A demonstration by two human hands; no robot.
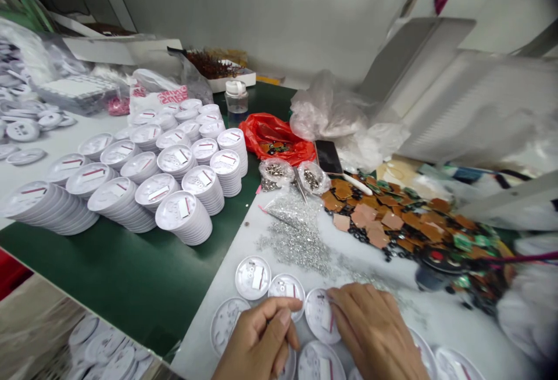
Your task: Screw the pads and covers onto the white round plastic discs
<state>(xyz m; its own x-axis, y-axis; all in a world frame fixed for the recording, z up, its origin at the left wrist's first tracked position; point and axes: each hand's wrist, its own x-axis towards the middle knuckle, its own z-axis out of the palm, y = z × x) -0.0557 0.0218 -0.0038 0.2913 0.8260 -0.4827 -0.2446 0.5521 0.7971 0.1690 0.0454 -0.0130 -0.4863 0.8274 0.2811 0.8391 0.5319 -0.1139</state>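
Several round white plastic covers lie on the white work surface around my hands. My left hand [264, 336] is curled, thumb against the bent fingers and index finger stretched over the lower part of one cover [285, 286]. Anything in its fingers is too small or hidden to make out. My right hand [375, 330] has its fingers bent together over the right rim of another cover [320, 313]; whatever they pinch is hidden. That cover shows small posts and a strip with a red edge. Another cover [320, 362] lies just below, between the hands.
Stacked white covers [185, 217] stand on the green mat [143, 275] at left. Ahead lie a heap of tiny silvery parts [296, 240], tweezers [300, 185], a red bag [276, 130] and a phone [329, 156]. Brown boards [392, 220] and a dark, red-topped tool [438, 266] are at right.
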